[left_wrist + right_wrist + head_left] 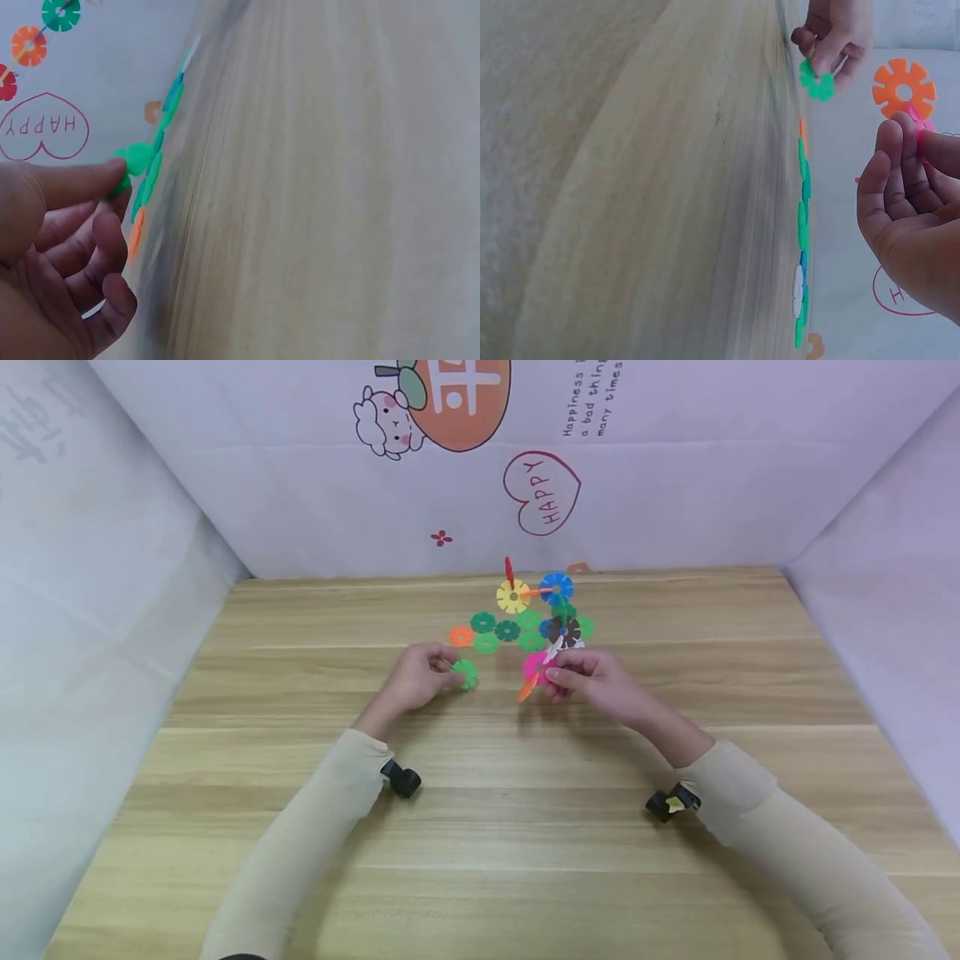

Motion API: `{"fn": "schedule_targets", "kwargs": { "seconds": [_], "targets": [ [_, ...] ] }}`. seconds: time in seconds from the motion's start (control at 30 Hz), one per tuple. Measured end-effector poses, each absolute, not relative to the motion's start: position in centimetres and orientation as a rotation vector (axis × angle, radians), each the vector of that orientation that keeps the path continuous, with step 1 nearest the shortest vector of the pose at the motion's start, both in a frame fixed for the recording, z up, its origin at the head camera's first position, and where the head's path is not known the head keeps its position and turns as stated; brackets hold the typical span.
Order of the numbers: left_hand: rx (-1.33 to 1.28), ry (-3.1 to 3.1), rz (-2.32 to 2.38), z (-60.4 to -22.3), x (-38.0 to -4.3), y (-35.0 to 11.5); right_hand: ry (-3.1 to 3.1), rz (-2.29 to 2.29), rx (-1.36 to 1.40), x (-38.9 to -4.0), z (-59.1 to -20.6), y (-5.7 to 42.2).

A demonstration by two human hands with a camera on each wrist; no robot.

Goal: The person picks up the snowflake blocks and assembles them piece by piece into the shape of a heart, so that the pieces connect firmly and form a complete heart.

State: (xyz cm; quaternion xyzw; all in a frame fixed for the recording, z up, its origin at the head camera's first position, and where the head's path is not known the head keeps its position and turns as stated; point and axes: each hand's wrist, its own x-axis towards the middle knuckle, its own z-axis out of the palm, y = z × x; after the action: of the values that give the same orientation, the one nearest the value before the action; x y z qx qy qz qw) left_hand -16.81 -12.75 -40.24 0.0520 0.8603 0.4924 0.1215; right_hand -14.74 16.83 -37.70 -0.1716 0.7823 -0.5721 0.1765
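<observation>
Between thumb and fingertips, my left hand (417, 678) pinches a light green notched plastic disc (465, 674), at the near left of the discs on the table. The right hand (602, 683) pinches a pink notched disc (534, 668), part of a chain of discs slotted together at angles. An orange disc (904, 90) juts from the pink one. The chain continues through a white disc (554, 649), a dark brown disc (564, 632), a blue disc (557, 588) and a yellow disc (513, 597) to a red disc (508, 573). My right fingers partly cover the pink disc.
Several separate discs lie flat beyond the hands, among them an orange disc (461, 637) and a dark green disc (507, 630). The wooden table (480, 835) meets a printed white cloth (660, 502) at the back. White cloth also hangs at both sides.
</observation>
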Motion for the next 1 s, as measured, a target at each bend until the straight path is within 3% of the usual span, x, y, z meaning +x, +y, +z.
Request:
{"fn": "schedule_targets", "kwargs": {
  "seconds": [0.47,1.0],
  "targets": [
    [0.268,2.172,1.606,-40.2,-12.5,-10.7,2.225,-1.633,-0.506,-15.2,-37.4,16.4],
    [0.262,2.170,1.767,-40.5,-11.4,-9.6,2.263,-1.666,-0.495,-14.9,-37.5,15.9]
  ]
}}
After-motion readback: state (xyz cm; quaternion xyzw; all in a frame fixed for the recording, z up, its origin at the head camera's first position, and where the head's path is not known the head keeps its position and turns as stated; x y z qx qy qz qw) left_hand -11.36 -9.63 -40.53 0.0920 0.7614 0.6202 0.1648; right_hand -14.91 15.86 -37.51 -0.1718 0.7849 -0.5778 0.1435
